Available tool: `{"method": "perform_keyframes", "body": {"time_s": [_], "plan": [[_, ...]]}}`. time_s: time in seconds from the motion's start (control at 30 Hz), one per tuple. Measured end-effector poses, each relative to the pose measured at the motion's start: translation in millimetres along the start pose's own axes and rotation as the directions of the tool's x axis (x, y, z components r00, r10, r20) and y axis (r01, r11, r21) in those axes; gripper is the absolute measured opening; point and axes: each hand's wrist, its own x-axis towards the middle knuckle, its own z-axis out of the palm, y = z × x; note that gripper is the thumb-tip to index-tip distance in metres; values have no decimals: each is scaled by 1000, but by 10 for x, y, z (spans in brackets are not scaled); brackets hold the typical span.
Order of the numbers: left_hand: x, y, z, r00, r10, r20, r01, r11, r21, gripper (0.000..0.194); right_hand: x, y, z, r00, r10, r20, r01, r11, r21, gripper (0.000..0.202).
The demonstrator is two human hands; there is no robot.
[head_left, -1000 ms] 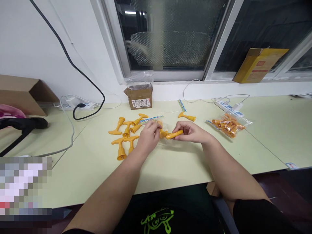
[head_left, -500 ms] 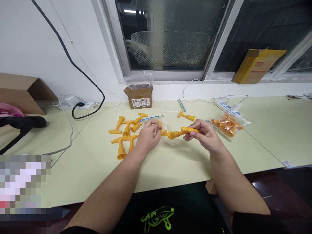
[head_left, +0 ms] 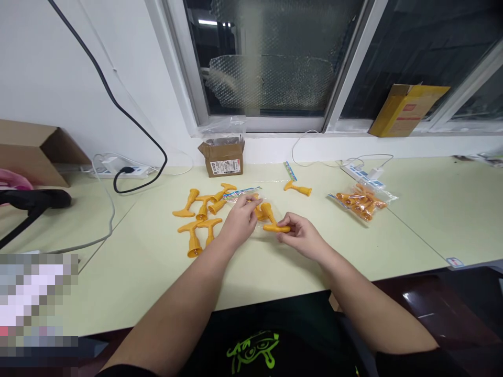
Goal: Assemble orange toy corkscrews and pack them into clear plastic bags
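Note:
My right hand (head_left: 301,235) grips the T-shaped handle of a yellow-orange tool (head_left: 271,217), whose cup end points away from me. My left hand (head_left: 240,220) holds a clear plastic bag (head_left: 275,210) with a blue printed header (head_left: 236,193). At least one yellow piece shows in or under the bag, partly hidden by my fingers. Several similar yellow tools (head_left: 194,241) lie loose left of my left hand. Another one (head_left: 298,188) lies beyond my hands. A filled clear bag of such tools (head_left: 361,201) rests to the right.
A small open carton (head_left: 223,159) stands by the wall. Power strips (head_left: 363,175) with cables lie along the back edge. At the left are a larger cardboard box (head_left: 27,152) and a black object (head_left: 39,201). Another printed header (head_left: 290,171) lies near the window.
My right hand has moved left and toward me with the tool, which has turned so its cup points away. My left hand has stayed nearly in place at the bag.

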Motion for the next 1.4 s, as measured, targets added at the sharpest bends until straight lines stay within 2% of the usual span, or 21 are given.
{"method": "perform_keyframes", "body": {"time_s": [0.13,0.23,0.3,0.4,0.53,0.6,0.7,0.87,0.97,1.03,1.13,1.2,1.27,1.33,1.4], "plan": [[-4,23,25,999,40,29,-39,999,-11,46,110,89,161,990,-23,-137,16,998,-57,19],[6,9,23,999,32,12,-32,999,-10,45,184,130,233,980,5,-199,-9,1000,-19,22],[18,0,9,1000,30,-5,-30,999,-18,43,214,137,250,973,44,-227,-28,997,74,23],[32,6,-12,999,40,-15,-41,998,-43,39,247,123,269,950,134,-281,-44,951,306,23],[36,36,-17,999,48,-23,-50,997,-59,37,329,86,336,901,309,-305,-45,767,641,15],[32,48,-14,998,60,-25,-61,996,-58,37,387,66,377,877,371,-307,-45,698,715,16],[23,51,-7,996,92,1,-92,994,-58,40,469,45,424,861,375,-344,-17,697,717,16],[9,43,12,988,143,65,-141,989,-36,44,567,88,440,859,365,-358,-50,757,652,15],[7,48,15,981,168,96,-165,986,-39,46,608,143,418,892,308,-330,-56,800,597,11],[8,54,12,979,168,114,-165,986,-38,49,628,174,390,930,203,-305,-40,883,467,14],[9,56,8,979,159,131,-157,987,-25,53,645,205,338,976,12,-218,11,995,104,21],[7,51,7,980,145,133,-144,989,-19,51,640,211,306,979,-93,-180,67,987,-144,23],[3,42,7,985,119,128,-119,993,-12,49,619,194,274,973,-163,-166,102,939,-327,25],[-3,32,7,988,90,126,-90,996,0,48,591,145,228,974,-181,-134,106,892,-439,22],[-9,27,6,990,62,127,-65,998,18,49,576,66,149,984,-152,-94,93,885,-456,15]]}}
